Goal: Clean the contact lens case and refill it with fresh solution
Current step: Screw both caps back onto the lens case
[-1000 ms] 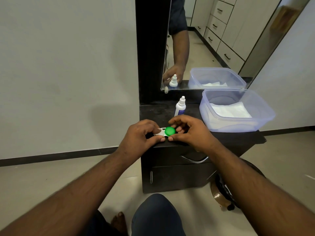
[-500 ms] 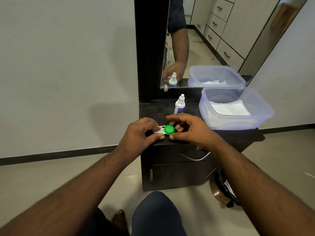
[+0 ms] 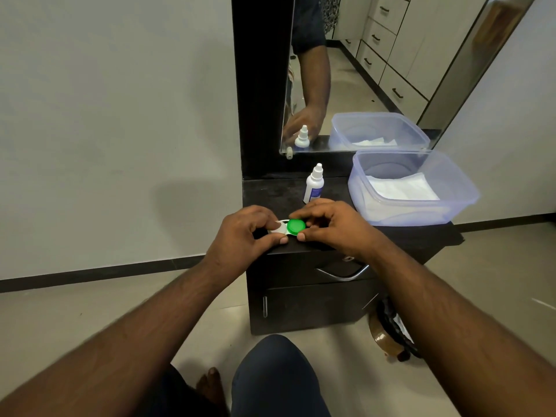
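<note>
Item, contact lens case [image 3: 285,228]: white body with a green cap [image 3: 296,226] on its right well and a white cap [image 3: 278,227] on its left, lying at the front edge of the dark dresser top [image 3: 272,194], near its front-left corner. My left hand [image 3: 245,233] clamps the white end, thumb at the near side and a fingertip on top of the white cap; my right hand [image 3: 334,225] pinches the green cap, thumb in front and fingers curled behind it. Change noted: against a second ago, more of the white end now shows past my left fingers, and my right fingers have shifted round the green cap, which sits in the same spot and still looks seated. I read this as the unscrewing step barely begun; both wells closed, so nothing emptied, rinsed or refilled yet. Item, solution bottle [image 3: 313,184]: upright, capped, just behind my right hand toward the back edge, untouched. Item, clear plastic tub [image 3: 457,203]: on the right side of the top, overhanging its right edge, with white tissue [image 3: 401,188] inside, likely for drying. Item, mirror [image 3: 346,70]: along the back edge.
</note>
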A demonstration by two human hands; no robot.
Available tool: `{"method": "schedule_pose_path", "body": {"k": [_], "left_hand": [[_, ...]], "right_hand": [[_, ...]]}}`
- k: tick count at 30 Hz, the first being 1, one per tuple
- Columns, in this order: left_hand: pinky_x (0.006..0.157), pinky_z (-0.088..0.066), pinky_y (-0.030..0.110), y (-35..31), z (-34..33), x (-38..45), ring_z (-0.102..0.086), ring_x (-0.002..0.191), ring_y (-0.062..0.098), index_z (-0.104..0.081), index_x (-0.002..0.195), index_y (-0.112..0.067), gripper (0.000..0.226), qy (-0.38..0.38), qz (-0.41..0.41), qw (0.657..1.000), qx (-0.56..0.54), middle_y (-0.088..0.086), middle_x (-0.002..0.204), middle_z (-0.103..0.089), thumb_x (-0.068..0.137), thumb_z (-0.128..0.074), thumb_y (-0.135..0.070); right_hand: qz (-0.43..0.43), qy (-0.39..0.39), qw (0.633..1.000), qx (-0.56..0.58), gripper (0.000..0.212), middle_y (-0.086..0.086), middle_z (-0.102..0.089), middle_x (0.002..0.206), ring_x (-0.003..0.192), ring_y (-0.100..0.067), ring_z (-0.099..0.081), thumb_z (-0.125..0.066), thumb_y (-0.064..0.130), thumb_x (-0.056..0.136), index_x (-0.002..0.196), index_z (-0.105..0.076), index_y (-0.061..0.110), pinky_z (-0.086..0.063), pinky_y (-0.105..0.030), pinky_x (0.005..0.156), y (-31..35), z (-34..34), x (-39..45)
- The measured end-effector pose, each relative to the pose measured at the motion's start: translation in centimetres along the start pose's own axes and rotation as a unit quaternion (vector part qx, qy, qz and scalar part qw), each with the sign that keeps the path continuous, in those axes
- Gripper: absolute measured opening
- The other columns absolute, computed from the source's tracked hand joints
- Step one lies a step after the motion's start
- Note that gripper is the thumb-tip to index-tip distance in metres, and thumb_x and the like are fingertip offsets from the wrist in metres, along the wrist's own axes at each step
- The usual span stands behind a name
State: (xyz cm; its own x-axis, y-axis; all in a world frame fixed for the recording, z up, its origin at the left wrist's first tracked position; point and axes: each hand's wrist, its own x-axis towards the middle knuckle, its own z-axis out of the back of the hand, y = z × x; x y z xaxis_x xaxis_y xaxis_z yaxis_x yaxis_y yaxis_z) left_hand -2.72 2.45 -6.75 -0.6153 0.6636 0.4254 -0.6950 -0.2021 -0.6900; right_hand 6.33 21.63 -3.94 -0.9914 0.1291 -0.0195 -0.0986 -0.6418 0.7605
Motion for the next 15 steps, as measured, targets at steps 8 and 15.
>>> {"method": "schedule_pose_path", "body": {"k": [8,15], "left_hand": [[0.071,-0.057,0.034,-0.3,0.2,0.1,-0.066,0.078,0.014,-0.074,0.085,-0.005,0.018,0.02,0.007,1.0,-0.012,0.002,0.087,-0.071,0.073,-0.081,-0.017],[0.072,-0.057,0.039,-0.7,0.5,-0.2,-0.066,0.08,0.016,-0.071,0.09,-0.008,0.021,0.036,0.017,0.999,0.02,0.003,0.089,-0.071,0.076,-0.079,-0.021]], "right_hand": [[0.013,-0.048,0.997,-0.051,0.042,0.008,-0.059,0.102,0.085,-0.004,-0.056,-0.077,0.019,0.076,0.116,-0.066,0.018,-0.045,-0.012,0.078,0.3,-0.9,-0.1],[-0.001,-0.077,0.996,-0.054,0.04,0.007,-0.059,0.097,0.082,-0.003,-0.056,-0.08,0.024,0.073,0.111,-0.069,0.018,-0.043,-0.012,0.074,0.7,-1.5,-0.3]]}}
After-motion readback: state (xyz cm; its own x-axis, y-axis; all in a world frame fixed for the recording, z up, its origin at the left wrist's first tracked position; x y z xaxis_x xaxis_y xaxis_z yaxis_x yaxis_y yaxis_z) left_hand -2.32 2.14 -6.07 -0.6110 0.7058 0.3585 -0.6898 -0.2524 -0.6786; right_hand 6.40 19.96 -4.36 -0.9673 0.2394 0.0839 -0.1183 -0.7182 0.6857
